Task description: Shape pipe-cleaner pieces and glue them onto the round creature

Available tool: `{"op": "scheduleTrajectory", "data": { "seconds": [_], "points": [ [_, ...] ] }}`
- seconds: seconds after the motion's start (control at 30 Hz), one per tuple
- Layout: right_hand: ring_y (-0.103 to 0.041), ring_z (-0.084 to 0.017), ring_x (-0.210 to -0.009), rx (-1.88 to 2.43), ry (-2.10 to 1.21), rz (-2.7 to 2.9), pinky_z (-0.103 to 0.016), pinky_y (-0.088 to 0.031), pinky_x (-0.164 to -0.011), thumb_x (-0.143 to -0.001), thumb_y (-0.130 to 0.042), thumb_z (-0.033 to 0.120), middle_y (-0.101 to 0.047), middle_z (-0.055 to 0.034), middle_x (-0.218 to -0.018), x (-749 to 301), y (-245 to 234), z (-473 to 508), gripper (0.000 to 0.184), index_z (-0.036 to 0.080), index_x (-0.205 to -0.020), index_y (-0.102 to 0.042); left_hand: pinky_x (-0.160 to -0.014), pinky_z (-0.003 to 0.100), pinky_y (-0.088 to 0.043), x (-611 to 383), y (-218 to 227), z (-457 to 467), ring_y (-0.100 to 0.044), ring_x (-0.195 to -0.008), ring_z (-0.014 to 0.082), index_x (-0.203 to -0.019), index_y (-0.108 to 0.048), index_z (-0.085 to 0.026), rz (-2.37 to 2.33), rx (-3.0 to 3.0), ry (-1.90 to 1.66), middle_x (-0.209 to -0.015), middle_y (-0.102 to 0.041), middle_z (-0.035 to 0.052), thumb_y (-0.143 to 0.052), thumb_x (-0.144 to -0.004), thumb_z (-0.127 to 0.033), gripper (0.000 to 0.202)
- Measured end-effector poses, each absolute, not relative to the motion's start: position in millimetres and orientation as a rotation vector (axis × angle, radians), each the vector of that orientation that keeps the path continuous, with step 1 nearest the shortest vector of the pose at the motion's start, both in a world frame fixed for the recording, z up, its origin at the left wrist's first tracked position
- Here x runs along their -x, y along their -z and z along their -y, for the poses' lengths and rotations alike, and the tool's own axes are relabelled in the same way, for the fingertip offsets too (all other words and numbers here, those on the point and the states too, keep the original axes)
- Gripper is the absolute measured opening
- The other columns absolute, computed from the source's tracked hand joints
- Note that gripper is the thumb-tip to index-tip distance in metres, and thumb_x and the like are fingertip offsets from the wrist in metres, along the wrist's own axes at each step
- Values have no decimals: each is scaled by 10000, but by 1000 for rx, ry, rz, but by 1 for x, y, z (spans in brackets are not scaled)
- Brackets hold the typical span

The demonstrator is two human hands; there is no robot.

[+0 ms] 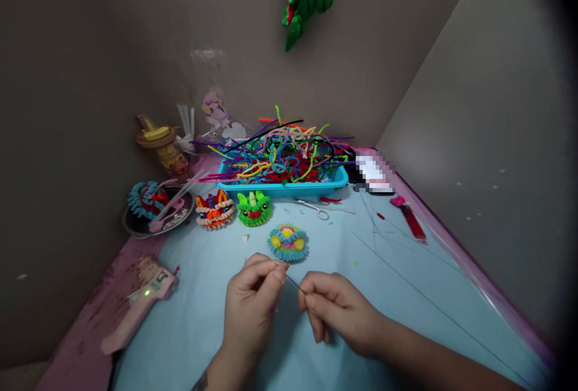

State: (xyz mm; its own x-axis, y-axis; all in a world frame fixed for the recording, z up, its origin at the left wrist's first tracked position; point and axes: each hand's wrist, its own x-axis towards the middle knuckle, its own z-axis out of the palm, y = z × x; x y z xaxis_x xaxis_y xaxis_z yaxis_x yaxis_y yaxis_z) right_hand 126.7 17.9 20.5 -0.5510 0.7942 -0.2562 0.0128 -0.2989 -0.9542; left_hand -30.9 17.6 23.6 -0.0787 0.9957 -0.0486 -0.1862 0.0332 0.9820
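Note:
Between my two hands runs a short, thin, dark wire (295, 283). My left hand (253, 288) pinches its upper left end between thumb and fingertips. Thumb and forefinger of my right hand (336, 306) close on the lower right end. Just beyond my left fingertips lies a pipe-cleaner piece (288, 243) with a blue fringe and yellow and pink parts. Farther back sit a green pipe-cleaner animal head (254, 208) with eyes and horns, and an orange, blue and cream one (215, 210).
A blue tray (284, 190) heaped with colourful pipe cleaners stands at the back. Scissors (316, 208) lie before it. Left are a metal dish (153, 231) and a pink glue gun (144, 309). Right are a phone (374, 173), a red-handled tool (412, 220) and loose wires (419, 288).

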Motion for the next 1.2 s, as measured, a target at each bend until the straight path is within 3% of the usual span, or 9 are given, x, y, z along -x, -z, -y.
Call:
{"op": "scheduleTrajectory", "data": {
  "seconds": [0.23,0.4,0.63,0.93,1.07,1.2],
  "points": [
    [-407,-57,-354,1026,-1943,1401,-160,-339,-388,-796,-493,368,-499,65,-435,-129,-17,-17,204,171,-740,-498,-364,149,-264,38,-30,-23,-351,-394,12,-644,-658,-143,-1178,-926,-1394,-604,-463,-44,-677,-719,-266,146],
    [-409,-55,-349,1091,-1960,1348,-160,-337,-382,-771,-516,406,-510,62,-436,-130,-10,-19,240,171,-731,-488,-357,110,-224,70,-38,-45,-335,-417,10,-702,-656,-153,-1192,-686,-1862,-585,-479,-52,-717,-650,-246,123],
    [-433,-61,-351,1056,-1979,1238,-168,-335,-383,-763,-536,500,-550,47,-460,-126,-11,-24,334,171,-754,-480,-383,175,-336,47,-34,-37,-416,-416,48,-753,-725,-139,-1265,-1115,-1068,-648,-564,1,-731,-630,-282,188],
    [-469,-74,-395,1043,-1999,1347,-189,-370,-431,-786,-523,509,-561,40,-504,-125,-11,-22,338,174,-785,-482,-380,180,-319,36,-36,-34,-391,-418,50,-688,-690,-139,-1232,-1152,-1033,-652,-565,13,-662,-713,-353,217],
    [-543,-109,-608,941,-1769,1541,-239,-429,-580,-830,-488,503,-601,-22,-682,-125,-11,-24,349,161,-782,-535,-483,215,-397,35,-37,-34,-485,-517,103,-647,-688,-144,-1208,-1249,-1014,-649,-586,35,-649,-734,-318,199],
    [-475,-99,-587,1038,-1627,1507,-229,-400,-574,-831,-513,432,-524,12,-620,-125,-13,-24,314,171,-657,-503,-586,244,-438,34,-38,-32,-556,-629,148,-640,-696,-163,-1176,-1347,-981,-672,-612,47,-620,-760,-288,189]
  ]
}}
